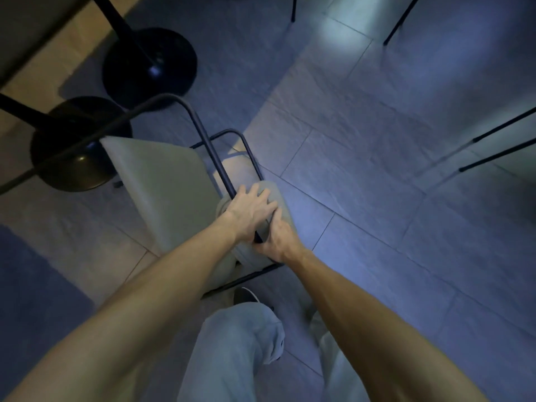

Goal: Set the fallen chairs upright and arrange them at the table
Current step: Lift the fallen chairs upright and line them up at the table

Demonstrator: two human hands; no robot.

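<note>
A chair with a pale grey seat, a rolled grey backrest and a thin black metal frame stands just in front of my legs. Both hands are on its backrest at the top. My left hand lies over the backrest with fingers spread and curled round the black frame tube. My right hand grips the backrest and frame from the right, right beside the left hand. The table has a light wooden top at the upper left, and the chair's seat points toward it.
Two black round pedestal bases stand under the table, close to the chair's front. Thin black legs of other furniture show at the right and top edges. Grey tiled floor lies open to the right. My legs and shoe are below.
</note>
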